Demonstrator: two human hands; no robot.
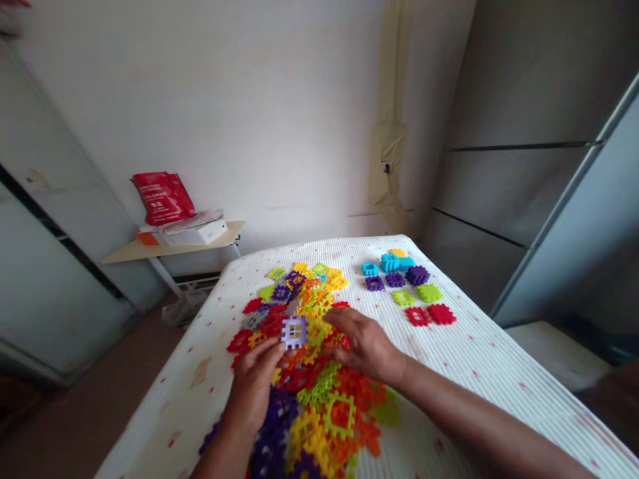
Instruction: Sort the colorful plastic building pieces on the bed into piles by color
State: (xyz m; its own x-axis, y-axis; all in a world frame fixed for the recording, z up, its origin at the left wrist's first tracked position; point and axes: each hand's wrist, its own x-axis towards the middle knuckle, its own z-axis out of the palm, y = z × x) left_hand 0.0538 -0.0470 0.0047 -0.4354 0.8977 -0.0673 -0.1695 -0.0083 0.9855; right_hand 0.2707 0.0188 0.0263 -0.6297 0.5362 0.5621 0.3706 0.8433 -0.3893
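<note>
Near the middle of the frame, a lilac tile (294, 331) is pinched by its lower edge between the fingertips of the left hand (257, 384), above the heap of tiles (319, 399) on the white cover (489, 359). The right hand (363, 344) is laid flat on the heap, fingers close together. The tile is judged light, stiff and thin; its notched rim is best gripped. Sorted tiles (405, 286) are seen at upper right.

The tile pile (339, 412) runs off the bottom edge — its near end unseen. The right hand (367, 349) hides the tiles under its palm; print on the red packet (162, 196) is too small to read.
</note>
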